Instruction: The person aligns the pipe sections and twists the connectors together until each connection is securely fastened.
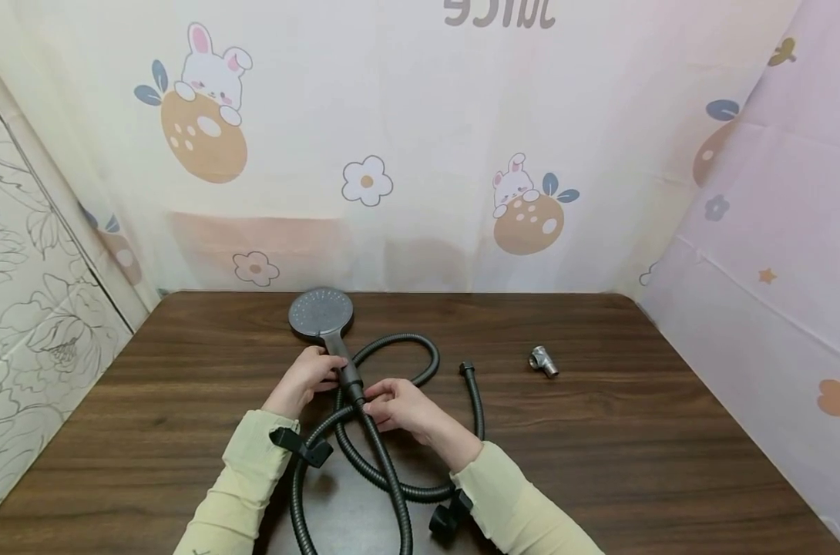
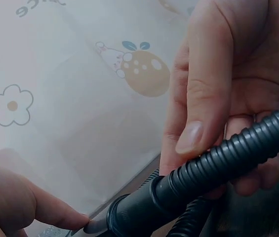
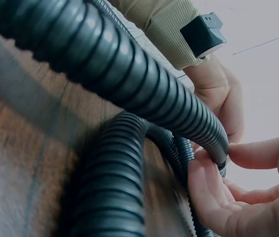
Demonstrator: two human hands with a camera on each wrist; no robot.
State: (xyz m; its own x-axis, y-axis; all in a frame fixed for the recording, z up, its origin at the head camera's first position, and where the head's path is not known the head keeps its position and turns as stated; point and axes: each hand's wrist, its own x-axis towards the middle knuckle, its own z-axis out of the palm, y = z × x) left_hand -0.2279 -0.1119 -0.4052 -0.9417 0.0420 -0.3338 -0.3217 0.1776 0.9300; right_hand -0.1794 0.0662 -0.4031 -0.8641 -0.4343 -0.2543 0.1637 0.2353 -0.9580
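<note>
1. With the joint [image 1: 354, 391] as the middle of the clock and 12 at the back cloth [image 1: 434, 100]: between 9 and 10, far off, a pale wall [image 1: 38, 324] with thin-line flowers.
2. Between 7 and 8 o'clock, on the left cuff [image 1: 267, 430]: a small black box [image 1: 300, 445].
3. Just before 10 o'clock: left hand [image 1: 307, 378], holding the handle, one fingertip on top.
4. At 11 o'clock: gray shower head [image 1: 320, 314], lying round face up near the far edge of the brown table [image 1: 635, 432].
5. From the joint to between 5 and 6 o'clock: black, ridged hose [image 1: 392, 474], looping about and crossing over itself, with bends at 2 and 7.
6. Between 3 and 4 o'clock: right hand [image 1: 406, 408], pinching the hose just past the joint with thumb and fingers.
7. Between 2 and 3 o'clock: loose hose end [image 1: 467, 368], well apart from the shower head.
8. Same way, farther out: shiny metal piece [image 1: 543, 361], resting on the wood.
9. Farthest out that way: pinkish side cloth [image 1: 760, 231].
</note>
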